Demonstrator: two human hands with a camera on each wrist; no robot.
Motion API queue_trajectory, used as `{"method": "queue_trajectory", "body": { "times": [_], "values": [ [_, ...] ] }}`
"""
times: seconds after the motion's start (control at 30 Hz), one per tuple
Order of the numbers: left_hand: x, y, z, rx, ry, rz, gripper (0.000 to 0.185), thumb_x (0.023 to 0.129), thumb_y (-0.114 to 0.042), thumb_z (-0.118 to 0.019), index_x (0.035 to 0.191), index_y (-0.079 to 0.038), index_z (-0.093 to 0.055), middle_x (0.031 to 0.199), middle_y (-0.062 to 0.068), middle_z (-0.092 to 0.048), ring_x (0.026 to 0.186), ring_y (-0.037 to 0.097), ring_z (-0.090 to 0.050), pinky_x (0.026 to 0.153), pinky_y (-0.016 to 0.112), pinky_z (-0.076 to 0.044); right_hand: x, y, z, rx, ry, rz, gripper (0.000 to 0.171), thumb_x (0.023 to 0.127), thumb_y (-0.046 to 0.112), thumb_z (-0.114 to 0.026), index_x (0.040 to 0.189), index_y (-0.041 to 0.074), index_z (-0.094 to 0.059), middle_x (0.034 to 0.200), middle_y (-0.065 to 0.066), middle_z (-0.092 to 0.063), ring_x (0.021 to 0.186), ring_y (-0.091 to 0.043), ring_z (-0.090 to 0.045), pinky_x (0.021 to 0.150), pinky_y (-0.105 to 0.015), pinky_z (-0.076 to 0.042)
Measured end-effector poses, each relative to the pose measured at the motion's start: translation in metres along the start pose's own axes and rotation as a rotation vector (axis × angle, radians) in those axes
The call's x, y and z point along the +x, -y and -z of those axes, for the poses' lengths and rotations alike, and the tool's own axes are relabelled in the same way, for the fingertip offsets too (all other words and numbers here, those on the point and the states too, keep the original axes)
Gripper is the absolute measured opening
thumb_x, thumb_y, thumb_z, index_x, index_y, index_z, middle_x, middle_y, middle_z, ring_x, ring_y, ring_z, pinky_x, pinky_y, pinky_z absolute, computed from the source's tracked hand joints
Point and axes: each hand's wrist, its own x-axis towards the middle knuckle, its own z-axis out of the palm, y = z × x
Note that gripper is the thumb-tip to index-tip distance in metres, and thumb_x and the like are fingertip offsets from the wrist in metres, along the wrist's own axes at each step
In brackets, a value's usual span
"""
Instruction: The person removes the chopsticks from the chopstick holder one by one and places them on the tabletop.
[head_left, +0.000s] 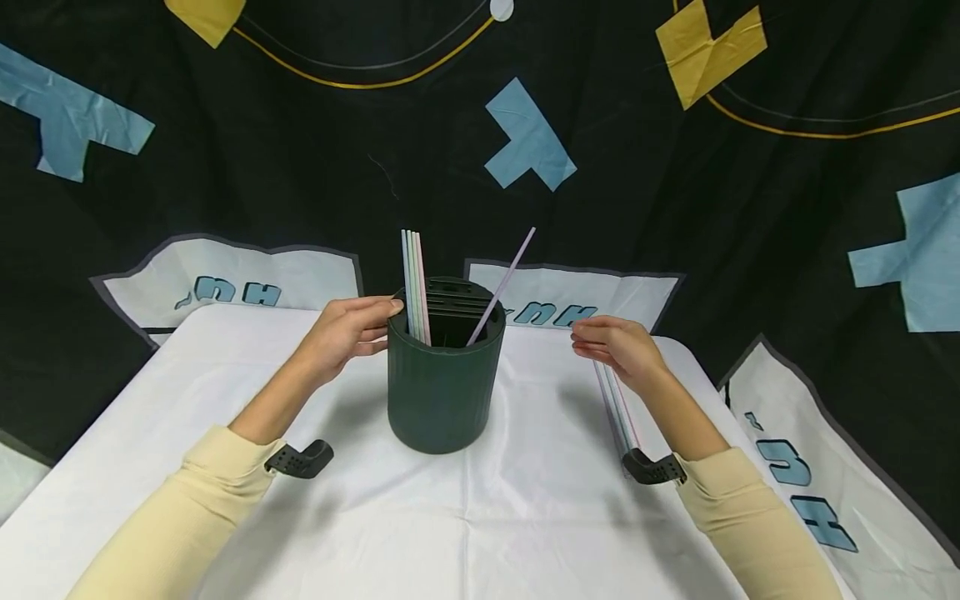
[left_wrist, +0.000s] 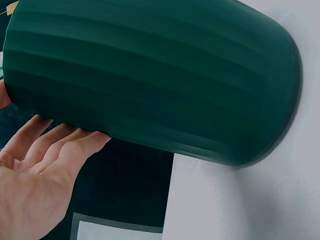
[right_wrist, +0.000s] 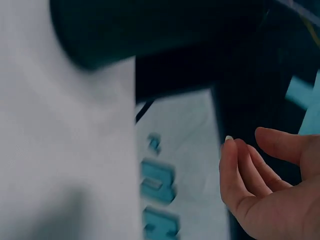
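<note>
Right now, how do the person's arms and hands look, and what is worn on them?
Both arms wear long pale yellow sleeves, the left sleeve and the right sleeve, ending below the wrists. A black camera mount sits at each cuff: left mount, right mount. The left hand and right hand are bare, without gloves or visible rings.

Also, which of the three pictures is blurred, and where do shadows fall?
Head view: sharp; the green holder casts soft shadows on the white tablecloth, and the forearms shade it too. Left wrist view: sharp, with a soft sheen on the holder's ribbed wall beside the left hand. Right wrist view: smeared, as by motion; the holder and the printed letters are blurred, the right hand less so.
</note>
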Motion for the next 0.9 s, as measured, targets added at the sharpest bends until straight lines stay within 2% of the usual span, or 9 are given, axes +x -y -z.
{"method": "queue_trajectory", "body": {
  "times": [0.2,0.4,0.57,0.67,0.8,0.9],
  "values": [
    [-0.001,-0.001,0.002,0.01,-0.014,-0.006,0.061,0.099,-0.033,-0.064,0.147,0.001,-0.049,0.146,0.018,-0.056,0.129,0.037,-0.059,0.099,0.042,-0.055,-0.014,0.037,-0.033,0.049,0.087,0.074,0.039,0.102,0.012,-0.058,0.138,-0.004,-0.054,0.121,-0.007,-0.065,0.102,-0.013,-0.071,0.096,-0.027,-0.057],
    [-0.001,0.001,0.002,0.005,-0.014,-0.002,0.062,0.099,-0.033,-0.064,0.148,0.001,-0.048,0.147,0.02,-0.054,0.129,0.038,-0.059,0.1,0.043,-0.054,-0.023,0.061,-0.061,0.057,0.129,0.146,0.034,0.101,0.013,-0.061,0.131,-0.002,-0.06,0.126,-0.012,-0.065,0.109,-0.018,-0.07,0.098,-0.029,-0.057],
    [0.0,0.002,0.001,-0.001,-0.014,-0.004,0.061,0.099,-0.033,-0.065,0.147,0.001,-0.049,0.146,0.02,-0.055,0.129,0.038,-0.059,0.1,0.043,-0.054,-0.026,0.071,-0.079,0.088,0.175,0.182,0.035,0.1,0.009,-0.062,0.132,-0.005,-0.059,0.129,-0.014,-0.063,0.11,-0.02,-0.069,0.1,-0.031,-0.056],
    [0.0,0.002,0.0,-0.008,-0.011,-0.003,0.061,0.099,-0.033,-0.065,0.147,0.001,-0.049,0.146,0.019,-0.056,0.129,0.037,-0.059,0.1,0.043,-0.054,-0.027,0.074,-0.088,0.109,0.19,0.189,0.035,0.099,0.006,-0.062,0.132,-0.007,-0.058,0.126,-0.014,-0.064,0.107,-0.02,-0.07,0.099,-0.032,-0.056],
    [0.0,0.003,0.0,-0.004,-0.01,-0.001,0.06,0.099,-0.033,-0.065,0.147,0.001,-0.049,0.145,0.019,-0.056,0.128,0.037,-0.06,0.099,0.044,-0.054,-0.025,0.074,-0.094,0.105,0.18,0.19,0.032,0.097,0.006,-0.065,0.126,-0.006,-0.06,0.119,-0.011,-0.064,0.103,-0.019,-0.07,0.101,-0.033,-0.056],
    [0.001,0.004,0.0,0.001,-0.009,-0.003,0.061,0.099,-0.033,-0.065,0.147,0.0,-0.049,0.146,0.019,-0.056,0.128,0.038,-0.06,0.099,0.044,-0.054,-0.023,0.071,-0.097,0.066,0.164,0.199,0.026,0.096,0.008,-0.067,0.119,-0.004,-0.062,0.119,-0.009,-0.063,0.108,-0.02,-0.068,0.106,-0.034,-0.053]
  ]
}}
